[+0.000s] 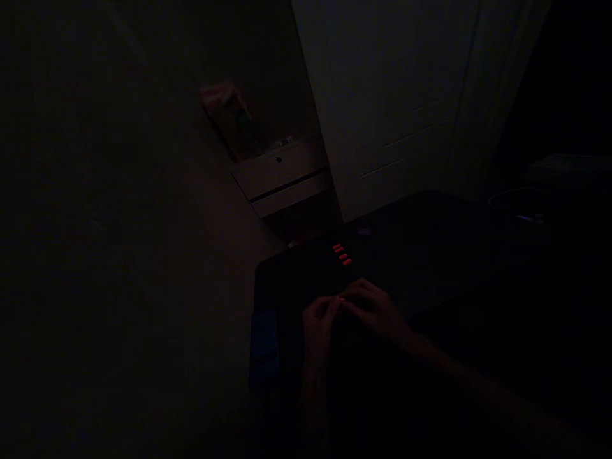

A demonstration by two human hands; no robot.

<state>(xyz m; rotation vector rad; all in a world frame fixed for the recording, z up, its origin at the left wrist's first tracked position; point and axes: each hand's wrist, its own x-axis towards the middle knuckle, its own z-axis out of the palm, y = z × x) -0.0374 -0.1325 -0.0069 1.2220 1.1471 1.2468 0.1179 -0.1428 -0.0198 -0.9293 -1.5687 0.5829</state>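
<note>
The scene is very dark. My left hand (319,317) and my right hand (375,309) meet over the dark table, fingertips pinched together. Between them shows a bit of a small bright red piece (342,300); the fingers cover most of it, so its kind cannot be made out. Just beyond the hands, several short red stick-like pieces (343,256) lie in a slanting row on the table. Left of my left hand is a flat bluish rectangular object (264,346).
The black table (296,280) has a rounded left corner by the wall. Behind it stand a pale door-like panel (392,115) and a drawer unit (287,172) with a bag (232,118) on top. A small dark item (364,231) lies near the far edge.
</note>
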